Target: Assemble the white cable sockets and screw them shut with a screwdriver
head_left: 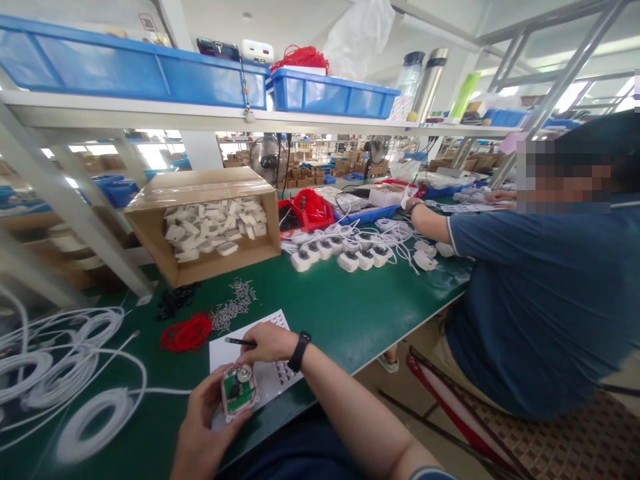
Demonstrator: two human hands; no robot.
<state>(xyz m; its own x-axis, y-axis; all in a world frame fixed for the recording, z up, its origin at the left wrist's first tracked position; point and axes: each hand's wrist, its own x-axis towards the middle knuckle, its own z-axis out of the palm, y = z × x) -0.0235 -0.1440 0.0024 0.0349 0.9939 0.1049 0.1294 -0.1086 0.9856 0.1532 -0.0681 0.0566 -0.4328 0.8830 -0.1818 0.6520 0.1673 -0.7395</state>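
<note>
My left hand (204,421) is wrapped round a small white housing (229,418), tilted toward me. Inside it sits a green circuit board (233,401) with a reddish seal round the edge and a round silvery part (244,373) at the upper right. My right hand (273,343) is closed, with a black pen-like tool (241,342) between its fingers. Its fingertips reach down to the silvery part; whether they pinch it I cannot tell. Beneath both hands lies a white sheet (225,353) bearing rows of small shiny round pieces (286,375).
Loose screws (234,305), red cord rings (187,332) and black bits (175,301) lie beyond the sheet. Coiled white cables (95,413) spread left. A carton (203,187) of white parts and wired white units (350,259) stand behind. A co-worker (540,287) sits at right.
</note>
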